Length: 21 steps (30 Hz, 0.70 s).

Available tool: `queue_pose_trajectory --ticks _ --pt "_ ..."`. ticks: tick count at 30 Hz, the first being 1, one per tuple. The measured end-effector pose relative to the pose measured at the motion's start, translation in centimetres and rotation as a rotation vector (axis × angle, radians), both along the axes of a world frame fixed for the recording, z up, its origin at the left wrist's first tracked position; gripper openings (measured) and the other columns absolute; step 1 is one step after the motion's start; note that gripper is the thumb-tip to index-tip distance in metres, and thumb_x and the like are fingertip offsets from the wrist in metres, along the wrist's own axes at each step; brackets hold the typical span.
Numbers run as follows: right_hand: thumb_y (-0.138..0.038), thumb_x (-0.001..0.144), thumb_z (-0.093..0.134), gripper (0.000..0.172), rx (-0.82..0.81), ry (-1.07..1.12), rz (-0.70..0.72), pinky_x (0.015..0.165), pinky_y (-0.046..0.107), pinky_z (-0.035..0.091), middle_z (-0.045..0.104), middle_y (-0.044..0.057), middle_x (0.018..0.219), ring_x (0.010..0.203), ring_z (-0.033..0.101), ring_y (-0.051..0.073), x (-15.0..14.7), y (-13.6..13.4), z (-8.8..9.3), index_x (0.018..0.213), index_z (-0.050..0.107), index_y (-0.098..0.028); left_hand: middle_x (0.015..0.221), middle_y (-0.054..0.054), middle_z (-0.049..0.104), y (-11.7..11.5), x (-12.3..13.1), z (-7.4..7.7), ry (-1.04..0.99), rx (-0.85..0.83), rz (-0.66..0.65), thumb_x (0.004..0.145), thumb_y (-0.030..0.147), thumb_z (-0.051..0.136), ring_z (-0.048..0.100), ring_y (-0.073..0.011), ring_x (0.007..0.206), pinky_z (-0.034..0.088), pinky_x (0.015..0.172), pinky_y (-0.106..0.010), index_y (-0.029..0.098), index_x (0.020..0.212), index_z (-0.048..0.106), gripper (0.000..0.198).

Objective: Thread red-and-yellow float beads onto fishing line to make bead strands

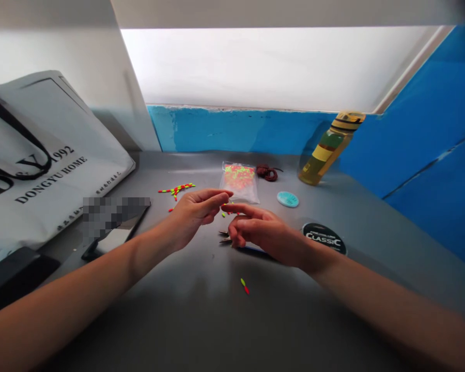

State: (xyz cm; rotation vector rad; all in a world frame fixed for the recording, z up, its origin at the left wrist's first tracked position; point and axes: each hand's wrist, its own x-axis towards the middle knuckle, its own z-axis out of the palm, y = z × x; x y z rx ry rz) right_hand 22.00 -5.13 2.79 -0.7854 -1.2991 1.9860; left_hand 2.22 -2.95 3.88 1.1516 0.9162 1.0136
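My left hand [201, 209] is raised over the middle of the table, thumb and forefinger pinched together. Whatever is between those fingertips is too small to make out. Facing it, my right hand [261, 232] has its forefinger stretched toward the left fingertips and its other fingers bent, with nothing clearly held. Pliers [225, 239] with their jaws apart show beneath the right hand, which hides most of them. A few small red and yellow-green beads [223, 214] lie just behind the fingertips. Nearer to me rests a float-shaped yellow-green and red piece [245, 286].
A pile of red-and-green beads [177, 190] lies left. Behind are a clear bag of beads [240, 181], a dark red cord [269, 172] and a turquoise disc [288, 199]. A bottle [329, 150], a black "CLASSIC" spool [325, 238], a phone-like device [118, 240] and a white bag [62, 170] stand around.
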Motion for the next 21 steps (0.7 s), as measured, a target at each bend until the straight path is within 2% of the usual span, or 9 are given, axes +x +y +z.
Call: queue_pose_trajectory --ticks 3,5,8,11,16,21 --pt "-0.029 0.087 0.066 0.044 -0.049 0.051 0.021 0.076 0.032 0.051 0.057 -0.002 0.073 0.065 0.052 0.012 -0.1 -0.1 0.0 0.128 0.056 -0.017 0.07 -0.001 0.056 0.3 -0.1 -0.4 -0.055 0.005 -0.001 0.076 0.039 0.08 0.038 -0.0086 0.06 0.023 0.054 -0.026 0.016 0.092 0.078 0.028" --pt "-0.034 0.088 0.068 0.038 -0.066 0.035 0.006 0.062 0.026 0.048 0.048 -0.006 0.064 0.056 0.043 0.009 -0.2 -0.1 -0.1 0.122 0.059 -0.018 0.072 -0.001 0.058 0.4 -0.2 -0.6 -0.083 -0.006 -0.013 0.076 0.038 0.08 0.04 -0.0087 0.062 0.024 0.054 -0.025 0.016 0.091 0.077 0.027" --pt "-0.042 0.088 0.068 0.032 -0.078 -0.029 -0.052 0.045 0.019 0.028 0.035 -0.01 0.059 0.048 0.026 0.007 -0.3 0.0 -0.2 0.109 0.06 -0.019 0.075 -0.002 0.061 0.4 -0.1 -0.8 -0.075 -0.034 -0.017 0.076 0.039 0.081 0.045 -0.0096 0.065 0.026 0.054 -0.025 0.016 0.089 0.077 0.027" --pt "-0.046 0.09 0.064 0.03 -0.056 -0.096 -0.105 0.043 0.021 0.014 0.032 -0.009 0.058 0.048 0.019 0.007 -0.5 0.1 -0.2 0.103 0.061 -0.019 0.084 -0.004 0.067 0.3 0.1 -1.0 -0.026 -0.05 -0.009 0.076 0.039 0.08 0.05 -0.0107 0.069 0.028 0.055 -0.025 0.017 0.09 0.077 0.027" --pt "-0.043 0.089 0.064 0.027 -0.037 -0.214 -0.193 0.043 0.024 0.012 0.032 -0.008 0.059 0.049 0.02 0.008 -0.6 0.3 -0.2 0.099 0.063 -0.017 0.096 -0.006 0.071 0.1 0.3 -1.4 -0.04 -0.043 -0.049 0.081 0.038 0.076 0.052 -0.0103 0.07 0.031 0.056 -0.024 0.017 0.09 0.075 0.022" --pt "-0.042 0.086 0.065 0.025 -0.014 -0.237 -0.198 0.044 0.026 0.011 0.029 -0.009 0.056 0.048 0.018 0.008 -0.6 0.4 -0.1 0.092 0.063 -0.018 0.093 -0.006 0.07 0.2 0.2 -1.8 -0.024 -0.003 -0.06 0.083 0.039 0.075 0.051 -0.0107 0.07 0.032 0.056 -0.024 0.017 0.09 0.074 0.023"
